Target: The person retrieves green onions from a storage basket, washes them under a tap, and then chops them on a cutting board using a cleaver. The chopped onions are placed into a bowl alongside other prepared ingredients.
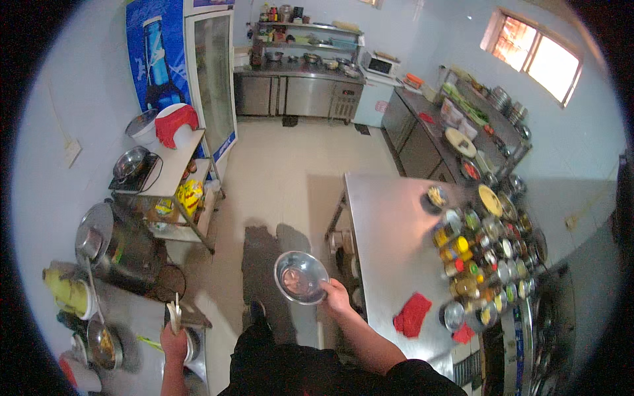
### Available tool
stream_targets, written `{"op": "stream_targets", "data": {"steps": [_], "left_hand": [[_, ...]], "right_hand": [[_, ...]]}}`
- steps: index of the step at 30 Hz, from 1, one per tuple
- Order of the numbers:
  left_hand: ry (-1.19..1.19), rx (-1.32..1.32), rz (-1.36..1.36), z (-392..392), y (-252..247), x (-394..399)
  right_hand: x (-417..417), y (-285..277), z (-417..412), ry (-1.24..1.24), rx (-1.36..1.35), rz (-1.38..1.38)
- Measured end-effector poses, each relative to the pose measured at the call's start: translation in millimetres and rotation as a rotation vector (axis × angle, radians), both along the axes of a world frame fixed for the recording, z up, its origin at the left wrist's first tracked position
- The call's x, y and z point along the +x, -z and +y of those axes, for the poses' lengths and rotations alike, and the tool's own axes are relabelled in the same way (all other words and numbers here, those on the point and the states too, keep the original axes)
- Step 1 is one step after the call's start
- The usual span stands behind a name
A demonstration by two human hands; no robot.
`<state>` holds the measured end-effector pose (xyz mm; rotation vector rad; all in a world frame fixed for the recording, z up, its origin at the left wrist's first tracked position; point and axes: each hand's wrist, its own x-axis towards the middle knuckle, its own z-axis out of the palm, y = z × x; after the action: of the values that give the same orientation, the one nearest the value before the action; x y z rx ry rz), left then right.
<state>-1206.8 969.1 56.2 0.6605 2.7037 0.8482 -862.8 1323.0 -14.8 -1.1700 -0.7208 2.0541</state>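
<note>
My right hand (336, 297) grips the rim of a steel bowl (313, 270), held over the floor to the left of the steel table. Pinkish pieces, perhaps meat, lie in the bottom of the bowl. Pale, stick-like pieces (174, 313), possibly scallion stalks, stand up out of my left hand (173, 340), which is closed around them. Beneath that hand is a steel counter (143, 324) with a green stalk (150, 342) on it. A round metal container (192, 345) sits just right of my left wrist, partly hidden by it.
At the right, a steel table (386, 232) holds a red cloth (412, 315) and many seasoning jars (488, 257). A pan with food (105, 344) and a large pot (94, 237) stand at the left. Farther off are a shelf table (166, 173) and a glass-door fridge (213, 74).
</note>
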Motion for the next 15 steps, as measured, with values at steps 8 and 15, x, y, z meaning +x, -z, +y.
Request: {"op": "stream_targets", "data": {"steps": [8,15], "left_hand": [[0.231,0.053,0.02,317,33,-145],[0.643,0.296,0.164,630,1,-247]], "right_hand": [[-90,10,231,0.234,0.0,-0.156],[-101,-35,393,0.54,0.032,-0.074]]}}
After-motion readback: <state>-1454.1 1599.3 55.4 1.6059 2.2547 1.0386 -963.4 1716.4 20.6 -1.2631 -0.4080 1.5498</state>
